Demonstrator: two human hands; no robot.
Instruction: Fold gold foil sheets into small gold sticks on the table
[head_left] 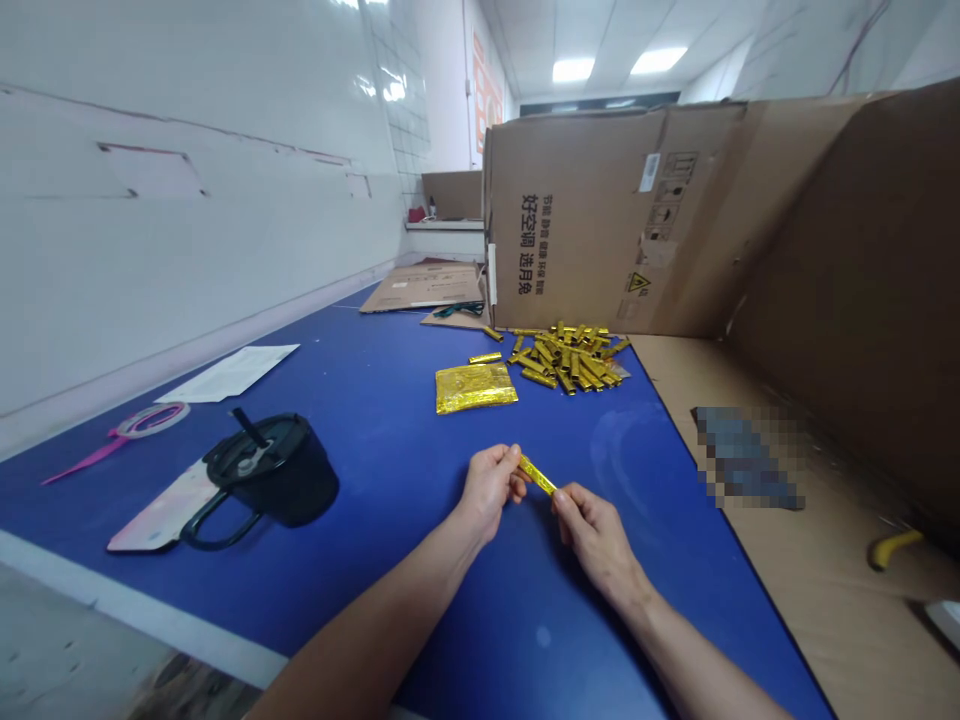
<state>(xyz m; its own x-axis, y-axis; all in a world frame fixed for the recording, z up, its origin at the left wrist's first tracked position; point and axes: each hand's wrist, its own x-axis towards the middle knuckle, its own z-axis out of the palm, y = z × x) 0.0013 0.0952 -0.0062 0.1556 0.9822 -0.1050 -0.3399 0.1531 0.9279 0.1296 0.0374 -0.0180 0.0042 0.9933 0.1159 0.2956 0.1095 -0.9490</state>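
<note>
I see a blue worktop (390, 560). On it: black lidded mug (274, 480), gold foil packet (476, 387), pile of gold rolls (570, 355), tape roll (150, 420), white sheet (232, 372). Flat cardboard sheet (787, 560) covers its right side.

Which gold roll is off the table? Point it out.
The gold roll pinched between left hand and right hand; the rest lie on the blue table, most in a pile.

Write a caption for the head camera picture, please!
Left hand and right hand pinch a gold foil roll over a blue table holding a pile of gold rolls and a black mug.
</note>
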